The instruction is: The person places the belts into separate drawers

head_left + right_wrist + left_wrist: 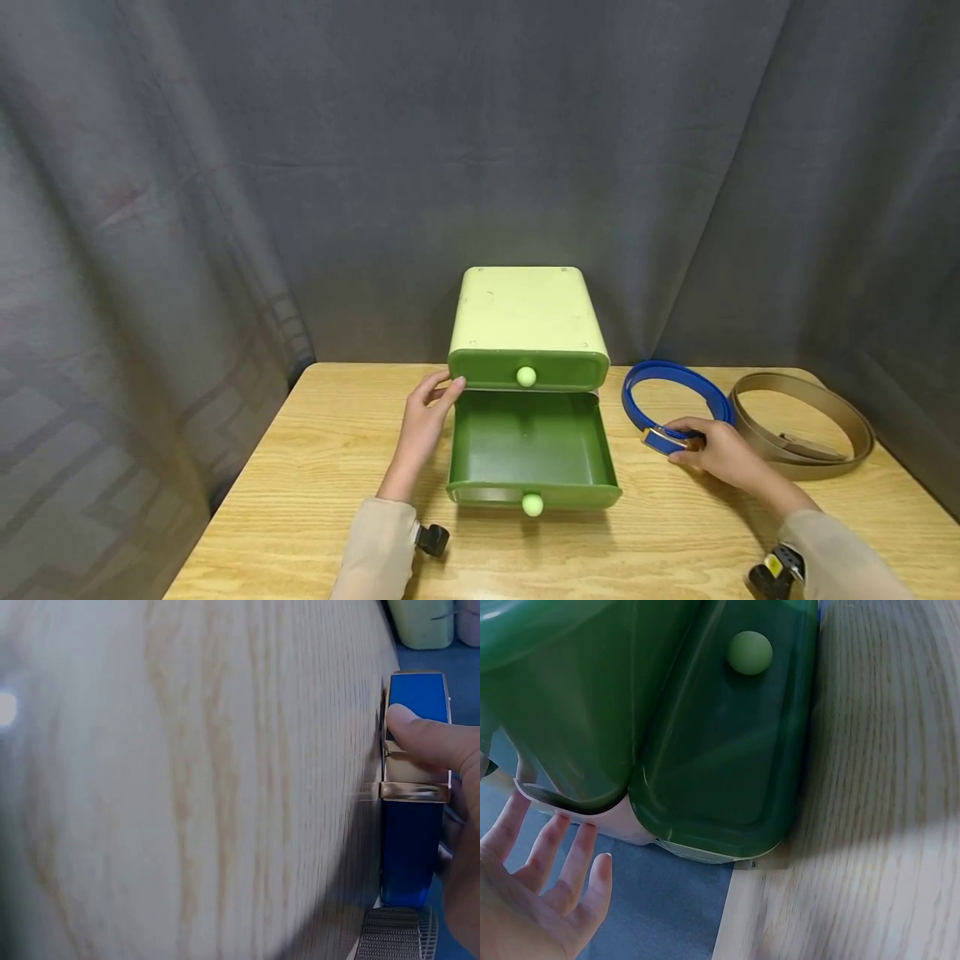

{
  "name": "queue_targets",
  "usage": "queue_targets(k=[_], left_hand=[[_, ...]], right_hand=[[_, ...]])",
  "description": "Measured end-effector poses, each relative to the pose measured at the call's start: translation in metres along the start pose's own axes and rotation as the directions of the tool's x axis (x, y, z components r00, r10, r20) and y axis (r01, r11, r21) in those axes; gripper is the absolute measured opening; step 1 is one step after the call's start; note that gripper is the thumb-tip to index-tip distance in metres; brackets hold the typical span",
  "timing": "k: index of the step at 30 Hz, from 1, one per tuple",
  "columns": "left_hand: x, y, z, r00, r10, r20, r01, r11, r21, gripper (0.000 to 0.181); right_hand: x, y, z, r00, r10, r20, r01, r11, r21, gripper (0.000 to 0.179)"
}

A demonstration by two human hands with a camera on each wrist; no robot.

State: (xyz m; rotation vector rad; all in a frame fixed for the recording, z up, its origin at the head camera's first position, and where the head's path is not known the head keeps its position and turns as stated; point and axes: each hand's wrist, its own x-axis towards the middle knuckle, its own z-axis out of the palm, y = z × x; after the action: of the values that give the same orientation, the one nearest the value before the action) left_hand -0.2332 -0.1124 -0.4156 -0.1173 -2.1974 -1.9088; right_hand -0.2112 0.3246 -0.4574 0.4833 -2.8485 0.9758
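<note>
A small pale-green cabinet (pixel 528 308) has two dark green drawers with round knobs. Its upper drawer (pixel 487 369) is closed, while the lower drawer (pixel 491 493) is pulled well out. My left hand (pixel 420 425) is at the cabinet's left side, with fingers extended. In the left wrist view, the fingertips (pixel 586 829) meet the cabinet's pinkish side edge. To the right, a coiled blue belt (pixel 636 408) lies on the table. My right hand (pixel 723 454) pinches its gold-edged buckle (pixel 418 690), the thumb lying across the front.
A coiled tan belt (pixel 861 429) lies to the right of the blue one, close beside my right hand. The wooden table (pixel 315 467) extends around the cabinet. Grey curtains (pixel 375 208) hang behind the table and at both sides.
</note>
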Motion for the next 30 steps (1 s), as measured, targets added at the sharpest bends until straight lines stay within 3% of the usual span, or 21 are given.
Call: queue_targets(k=[8,16,23,30], left_hand=[[-0.002,0.0,0.0,1.0,-0.02,-0.001,0.02,1.0,0.02,0.042],[0.0,0.0,-0.002,0.999,-0.03,0.02,0.03,1.0,0.002,0.043],[0.0,-0.001,0.0,0.999,-0.038,0.009,0.038,0.999,0.008,0.041],[-0.002,0.005,0.0,1.0,-0.022,0.013,0.021,1.0,0.013,0.043]], right_hand=[[-0.005,0.003,0.0,0.998,-0.03,-0.051,0.028,0.998,-0.05,0.036],[-0.012,-0.01,-0.005,0.99,-0.085,-0.113,0.082,0.996,-0.03,0.039],[-0.022,-0.019,-0.01,0.961,-0.207,-0.181,0.191,0.976,-0.103,0.04],[-0.029,-0.03,-0.016,0.935,-0.255,-0.246,0.228,0.964,-0.134,0.044]])
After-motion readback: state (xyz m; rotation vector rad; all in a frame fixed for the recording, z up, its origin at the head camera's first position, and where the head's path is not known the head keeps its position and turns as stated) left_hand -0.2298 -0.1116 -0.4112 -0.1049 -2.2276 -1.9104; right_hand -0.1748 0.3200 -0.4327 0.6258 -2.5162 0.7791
